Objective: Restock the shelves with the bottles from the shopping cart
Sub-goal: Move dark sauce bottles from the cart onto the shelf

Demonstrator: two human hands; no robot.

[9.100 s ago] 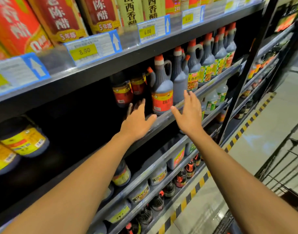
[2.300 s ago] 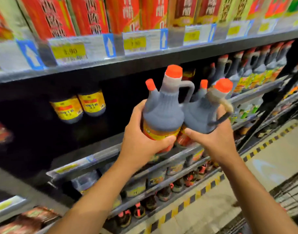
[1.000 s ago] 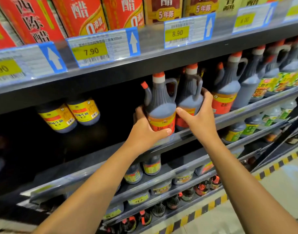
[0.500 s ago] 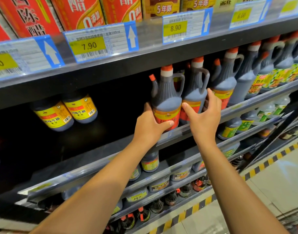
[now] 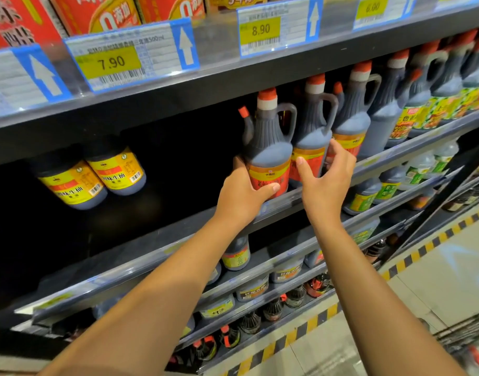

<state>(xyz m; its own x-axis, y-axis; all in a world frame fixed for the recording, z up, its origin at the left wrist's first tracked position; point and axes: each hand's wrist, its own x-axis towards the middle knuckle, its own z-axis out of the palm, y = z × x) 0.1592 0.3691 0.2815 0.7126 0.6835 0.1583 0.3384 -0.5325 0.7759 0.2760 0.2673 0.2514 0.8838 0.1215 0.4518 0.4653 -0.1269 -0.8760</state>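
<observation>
A supermarket aisle: a dark shelf (image 5: 309,204) under a strip of price tags (image 5: 130,57). At its front edge stands the left jug bottle (image 5: 268,147), upright, cap up, spout left, handle right. The left hand (image 5: 241,195) grips its base, thumb across the red label. Touching it, the second jug bottle (image 5: 313,131) also stands upright; the right hand (image 5: 326,183) hovers at its label, fingers loosely spread, contact unclear. Both bottle bases are hidden. Two yellow-labelled jars (image 5: 92,176) sit well left.
</observation>
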